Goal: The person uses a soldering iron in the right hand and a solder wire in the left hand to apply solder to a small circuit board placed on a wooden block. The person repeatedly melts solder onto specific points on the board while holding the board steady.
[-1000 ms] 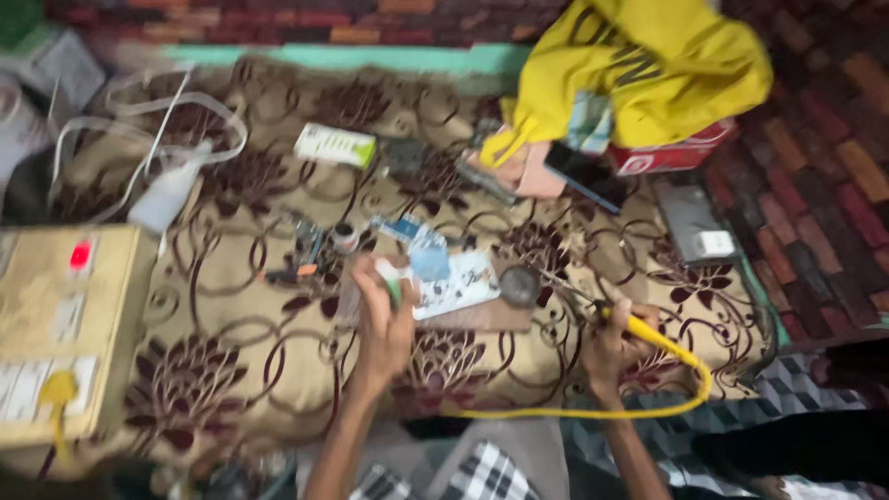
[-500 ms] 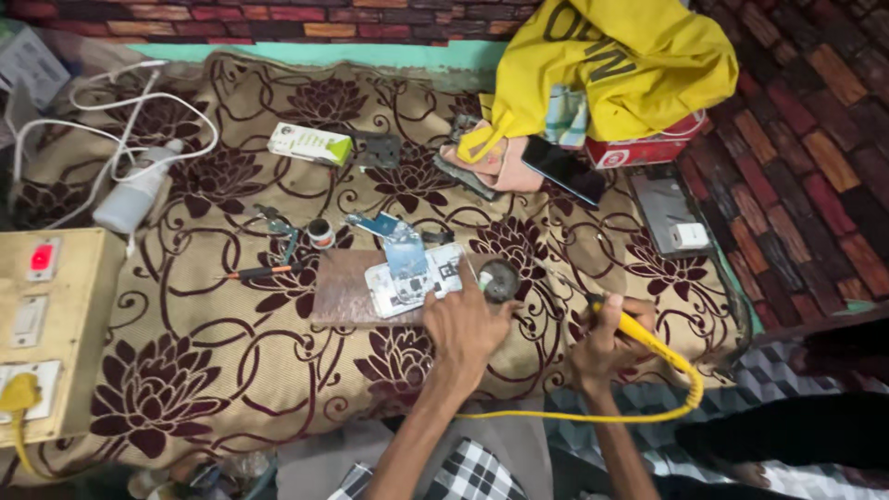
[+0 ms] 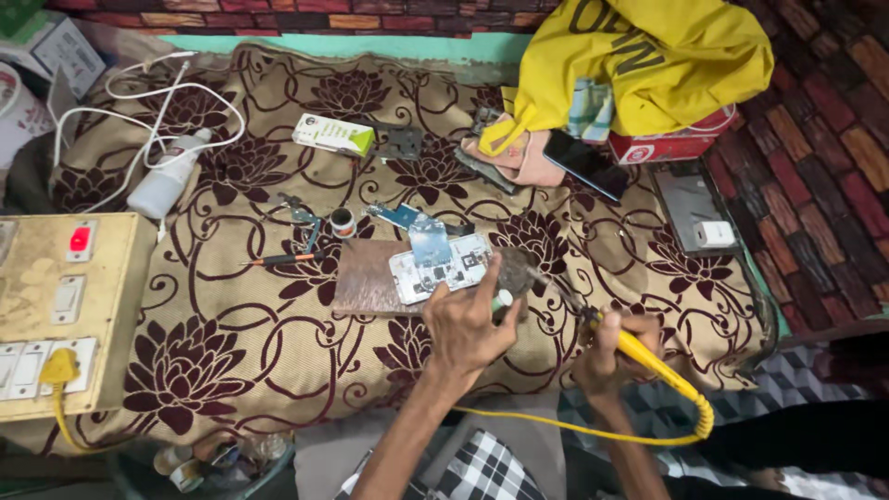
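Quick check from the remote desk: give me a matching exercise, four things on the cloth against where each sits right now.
Things:
1. soldering iron
2. circuit board
3. white bottle
4. dark phone

Places:
A. lying on the brown wooden block
B. far left, among the white cables
C. held in the right hand
D. by the yellow bag, top right

Pairs: 1-C, 2-A, 3-B, 4-D
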